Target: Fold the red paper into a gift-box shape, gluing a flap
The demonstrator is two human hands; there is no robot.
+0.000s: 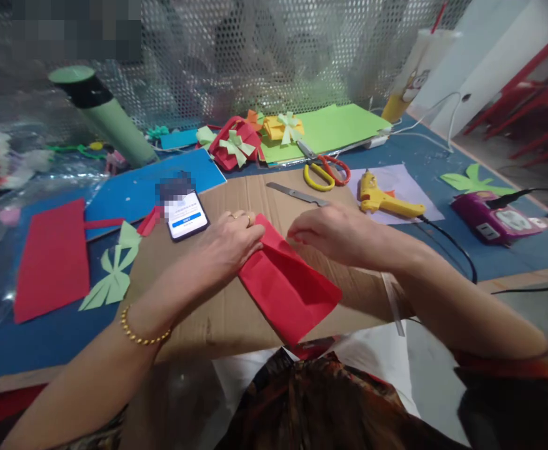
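A folded piece of red paper (285,287), shaped like a flat pouch, lies slanted over the near part of a cardboard sheet (208,300). My left hand (239,240) grips its upper left end, fingers bent over the edge. Just beyond the paper's right edge is my right hand (325,231), slightly blurred, fingers loosely bent and nothing visible in them. Past that hand lies a metal blade (295,192), its right end partly hidden. Scissors with yellow and red handles (327,174) lie farther back. A phone (187,215) with its screen lit rests beside my left hand.
To the right are a yellow glue gun (383,199) on lilac paper (430,203) and a purple power socket (493,219) with cords. Left lie red paper (53,259) and green paper bows (112,275). A tumbler (107,119), paper crafts (239,144) and a drink cup (414,75) stand behind.
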